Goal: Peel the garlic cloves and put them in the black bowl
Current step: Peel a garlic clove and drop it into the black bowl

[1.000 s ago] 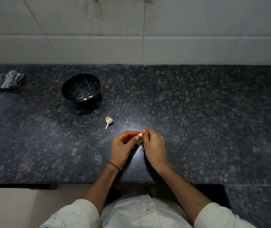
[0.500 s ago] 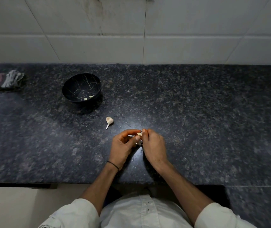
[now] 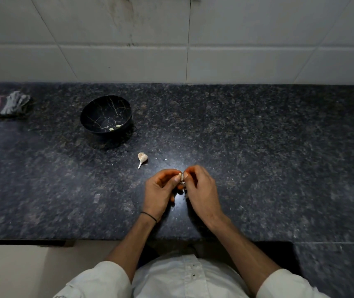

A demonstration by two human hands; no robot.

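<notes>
A small pale garlic clove [image 3: 181, 177] is pinched between the fingertips of my left hand [image 3: 161, 191] and my right hand [image 3: 201, 191], low over the dark granite counter. Most of the clove is hidden by my fingers. The black bowl [image 3: 94, 109] with gold crack lines stands to the upper left, with two peeled cloves [image 3: 115, 127] lying in its bottom. Between the bowl and my hands lies a garlic remnant with a stem [image 3: 142, 158].
A crumpled grey cloth on a reddish pad [image 3: 10, 103] lies at the far left of the counter [image 3: 268, 158]. White wall tiles [image 3: 236, 39] rise behind it. The counter's front edge runs just below my wrists. Tiny skin flakes [image 3: 164, 159] dot the surface near my hands.
My fingers have shifted slightly on the clove; the hands stay in the same spot. Bowl and remnant have not moved.
</notes>
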